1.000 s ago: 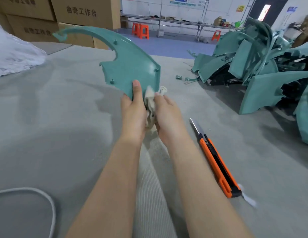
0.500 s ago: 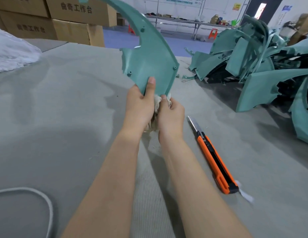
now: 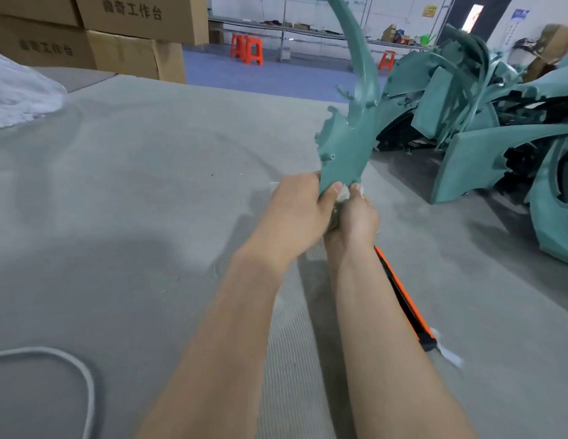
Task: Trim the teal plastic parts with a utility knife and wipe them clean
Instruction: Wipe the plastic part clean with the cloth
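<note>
Spreading under both forearms, the grey felt table (image 3: pixel 133 201) carries a heap of teal parts (image 3: pixel 485 122) beyond and to the right of the hands. One curved teal part (image 3: pixel 346 147) stands upright above the left hand (image 3: pixel 295 213), which grips its lower edge. The right hand (image 3: pixel 355 220) touches the left. An orange utility knife (image 3: pixel 406 299) lies just right of the right forearm, partly hidden. A white cloth (image 3: pixel 343 194) is pinched by the right hand against that edge.
</note>
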Available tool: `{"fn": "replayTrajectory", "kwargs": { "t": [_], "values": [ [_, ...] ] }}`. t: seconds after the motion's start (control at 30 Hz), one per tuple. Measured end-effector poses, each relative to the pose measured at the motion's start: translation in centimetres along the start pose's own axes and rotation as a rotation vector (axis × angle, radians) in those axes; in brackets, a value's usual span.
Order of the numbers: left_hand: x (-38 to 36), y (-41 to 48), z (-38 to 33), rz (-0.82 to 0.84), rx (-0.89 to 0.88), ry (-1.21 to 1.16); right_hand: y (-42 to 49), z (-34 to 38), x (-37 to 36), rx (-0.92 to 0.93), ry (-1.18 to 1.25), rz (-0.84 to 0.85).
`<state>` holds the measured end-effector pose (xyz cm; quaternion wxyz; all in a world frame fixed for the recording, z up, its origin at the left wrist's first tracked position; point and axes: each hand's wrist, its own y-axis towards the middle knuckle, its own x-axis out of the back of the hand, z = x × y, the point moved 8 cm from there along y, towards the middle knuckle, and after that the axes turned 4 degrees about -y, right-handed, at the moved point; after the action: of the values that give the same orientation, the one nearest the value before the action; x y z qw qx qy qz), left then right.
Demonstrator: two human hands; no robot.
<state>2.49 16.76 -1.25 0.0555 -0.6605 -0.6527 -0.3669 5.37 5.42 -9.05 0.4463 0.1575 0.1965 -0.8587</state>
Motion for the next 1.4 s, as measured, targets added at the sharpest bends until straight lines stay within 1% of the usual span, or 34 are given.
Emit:
{"fn": "replayTrajectory", "kwargs": {
  "t": [0.07, 0.17, 0.23, 0.3, 0.37, 0.47, 0.5, 0.53, 0.57, 0.67, 0.73, 0.83, 0.93, 1.0, 1.07, 1.2, 1.27, 1.33, 1.4],
  "values": [
    [-0.1, 0.1, 0.1, 0.009, 0.010, -0.017, 0.2, -0.2, 0.2, -0.039, 0.019, 0.011],
    [0.8, 0.2, 0.9, -0.117, 0.016, -0.067, 0.3, -0.1, -0.5, -0.059, 0.065, 0.056],
    [1.6, -0.1, 2.0, -0.230, 0.059, -0.141, -0.1, -0.2, -2.1, -0.155, 0.203, 0.203],
    [2.3, -0.2, 3.5, -0.345, 0.128, -0.286, -1.3, -0.2, -3.9, -0.225, 0.204, 0.392],
    [2.8, -0.2, 5.0, -0.428, 0.191, -0.456, -2.0, -0.5, -5.0, -0.186, 0.014, 0.499],
    [2.4, -0.1, 6.8, -0.450, 0.263, -0.611, -2.5, 0.0, -5.4, 0.088, -0.350, 0.578],
    [2.2, -0.2, 7.0, -0.449, 0.277, -0.640, -2.7, 0.0, -5.4, 0.166, -0.453, 0.571],
    [2.0, -0.1, 7.2, -0.450, 0.280, -0.658, -2.7, 0.0, -5.2, 0.211, -0.526, 0.530],
    [2.0, -0.1, 7.2, -0.448, 0.275, -0.670, -2.5, 0.1, -4.9, 0.231, -0.549, 0.474],
    [1.8, 0.0, 7.2, -0.411, 0.278, -0.691, -1.7, 0.1, -4.2, 0.289, -0.587, 0.324],
    [1.9, 0.0, 6.6, -0.390, 0.269, -0.634, -1.4, 0.6, -3.7, 0.343, -0.628, 0.235],
    [2.3, 0.0, 4.5, -0.310, 0.164, -0.375, -1.1, 0.5, -2.7, 0.273, -0.568, 0.148],
    [1.3, 0.0, 2.5, -0.148, 0.094, -0.226, 0.2, 0.7, -1.3, 0.173, -0.440, 0.053],
    [0.6, -0.1, 1.5, -0.053, 0.052, -0.121, 0.7, 1.1, -0.5, 0.155, -0.412, 0.012],
    [0.8, -0.1, 0.9, -0.014, 0.034, -0.101, 0.7, 1.2, -0.2, 0.166, -0.357, 0.004],
    [2.2, 0.1, 1.4, 0.017, 0.021, -0.183, -0.3, 1.3, -1.1, 0.196, -0.267, 0.056],
    [2.5, -0.2, 1.9, 0.052, 0.041, -0.233, 0.0, 1.2, -1.0, 0.176, -0.251, 0.060],
    [2.4, -0.5, 2.6, 0.110, 0.086, -0.335, 0.6, 1.2, -0.8, 0.153, -0.262, 0.098],
    [2.6, -0.7, 3.8, 0.157, 0.141, -0.438, 1.0, 0.8, -1.1, 0.123, -0.369, 0.211]
  ]
}}
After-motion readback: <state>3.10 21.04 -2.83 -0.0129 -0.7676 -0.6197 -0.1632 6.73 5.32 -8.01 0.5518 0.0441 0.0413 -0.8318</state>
